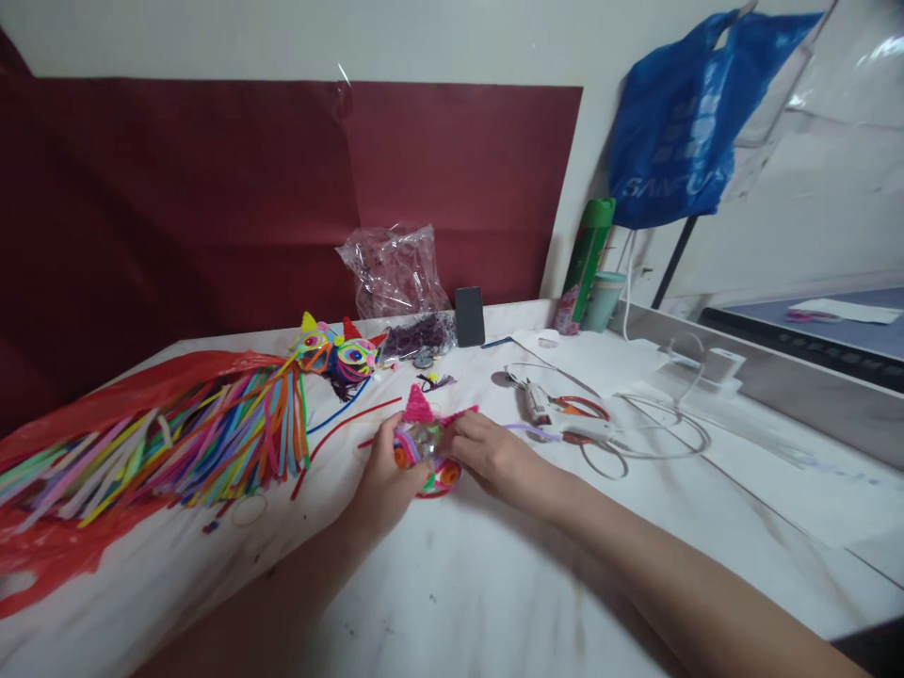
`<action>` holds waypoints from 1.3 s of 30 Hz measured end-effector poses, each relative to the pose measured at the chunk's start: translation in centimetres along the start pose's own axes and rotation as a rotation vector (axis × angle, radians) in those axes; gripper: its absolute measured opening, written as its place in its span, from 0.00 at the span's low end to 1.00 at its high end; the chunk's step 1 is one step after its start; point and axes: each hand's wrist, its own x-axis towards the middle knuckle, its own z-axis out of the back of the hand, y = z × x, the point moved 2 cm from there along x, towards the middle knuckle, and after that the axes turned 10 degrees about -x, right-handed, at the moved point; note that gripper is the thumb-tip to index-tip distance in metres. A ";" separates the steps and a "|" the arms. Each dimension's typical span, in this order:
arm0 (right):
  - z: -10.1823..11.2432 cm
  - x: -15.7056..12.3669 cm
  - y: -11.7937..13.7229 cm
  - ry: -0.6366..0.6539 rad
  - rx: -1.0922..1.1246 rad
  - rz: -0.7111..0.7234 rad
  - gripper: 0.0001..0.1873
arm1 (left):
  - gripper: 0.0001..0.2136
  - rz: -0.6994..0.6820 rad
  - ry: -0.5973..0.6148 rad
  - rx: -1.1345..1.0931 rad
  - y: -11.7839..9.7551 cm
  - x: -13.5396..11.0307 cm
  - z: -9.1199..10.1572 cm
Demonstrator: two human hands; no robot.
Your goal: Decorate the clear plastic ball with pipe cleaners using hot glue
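A colourful pipe-cleaner animal head with pink pointed ears and orange round spots is between my hands, just at the table top. My left hand grips its left side, thumb across the lower front. My right hand is closed at its right side by the pink ear, fingertips partly hidden. A clear, shiny part shows in the middle of the head. A purple pipe cleaner runs out to the right, beyond my right hand; where it begins is hidden.
Many loose pipe cleaners lie on a red plastic bag at left. Two finished-looking animal heads stand behind. Orange-handled scissors, a white glue gun and a cable lie right. A phone leans at the back.
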 end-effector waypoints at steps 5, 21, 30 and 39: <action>-0.2 0.2 0.3 0.018 -0.086 0.026 0.13 | 0.34 0.000 0.040 -0.019 0.2 0.3 0.0; -0.7 0.5 0.8 0.039 -0.237 0.078 0.17 | 0.30 -0.035 0.054 -0.084 0.7 0.7 0.3; -0.9 -0.5 -1.4 -0.081 -0.007 -0.046 0.09 | 0.32 -0.023 0.042 -0.006 0.5 0.5 0.5; -1.2 -0.9 -1.2 -0.041 -0.002 -0.112 0.09 | 0.33 0.011 0.028 -0.023 0.4 0.6 0.8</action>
